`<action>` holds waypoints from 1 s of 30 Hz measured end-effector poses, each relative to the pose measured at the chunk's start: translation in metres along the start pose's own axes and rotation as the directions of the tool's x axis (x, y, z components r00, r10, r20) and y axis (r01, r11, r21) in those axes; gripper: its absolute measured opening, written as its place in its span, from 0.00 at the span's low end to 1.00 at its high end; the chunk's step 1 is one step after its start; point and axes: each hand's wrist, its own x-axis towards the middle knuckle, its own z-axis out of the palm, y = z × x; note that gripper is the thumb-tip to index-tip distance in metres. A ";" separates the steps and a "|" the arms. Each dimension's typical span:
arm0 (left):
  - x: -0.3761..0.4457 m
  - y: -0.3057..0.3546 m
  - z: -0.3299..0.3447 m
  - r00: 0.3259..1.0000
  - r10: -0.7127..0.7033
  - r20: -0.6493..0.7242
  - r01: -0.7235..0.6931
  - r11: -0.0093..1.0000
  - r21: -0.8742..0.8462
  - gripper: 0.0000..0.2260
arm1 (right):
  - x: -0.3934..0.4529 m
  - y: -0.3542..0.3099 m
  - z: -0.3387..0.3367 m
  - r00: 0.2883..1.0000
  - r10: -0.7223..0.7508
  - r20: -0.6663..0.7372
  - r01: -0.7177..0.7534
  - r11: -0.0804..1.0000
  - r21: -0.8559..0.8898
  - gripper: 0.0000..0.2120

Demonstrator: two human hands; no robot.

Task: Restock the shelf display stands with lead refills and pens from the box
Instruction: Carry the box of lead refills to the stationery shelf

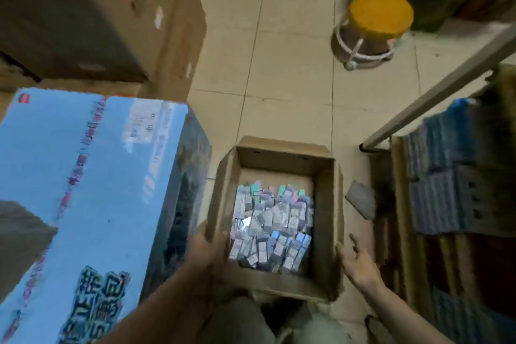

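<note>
An open brown cardboard box sits on the tiled floor in front of me. Several small shiny packets of lead refills fill its bottom in loose rows. My left hand grips the box's left wall near its front corner, thumb over the rim. My right hand hovers just right of the box's front right corner, fingers spread and relaxed, holding nothing. Whether it touches the cardboard I cannot tell. The view is blurred.
A large blue printed carton stands close on the left, with brown cartons stacked behind it. A yellow-topped stool stands farther back on the floor. On the right, a shelf holds blue packs under a metal rail.
</note>
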 end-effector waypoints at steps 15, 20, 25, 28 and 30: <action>0.068 -0.041 0.043 0.994 0.095 -0.058 -0.089 0.991 0.099 0.04 | 0.056 0.022 0.052 0.974 -0.059 -0.217 0.079 0.994 0.081 0.14; -0.006 0.037 -0.012 0.994 0.106 0.014 -0.106 0.994 -0.003 0.04 | -0.020 -0.040 -0.015 0.974 -0.055 -0.221 0.067 0.997 0.048 0.14; -0.095 0.130 -0.091 0.980 0.201 0.006 -0.200 0.979 -0.043 0.13 | -0.129 -0.103 -0.091 0.956 -0.126 -0.265 0.131 0.991 0.002 0.13; -0.147 0.182 -0.141 0.978 0.210 -0.022 -0.210 0.977 -0.036 0.17 | -0.199 -0.144 -0.132 0.951 -0.161 -0.262 0.172 0.985 0.019 0.14; -0.181 0.215 -0.172 0.971 0.234 -0.040 -0.236 0.970 -0.049 0.17 | -0.243 -0.171 -0.156 0.944 -0.194 -0.267 0.206 0.978 0.017 0.16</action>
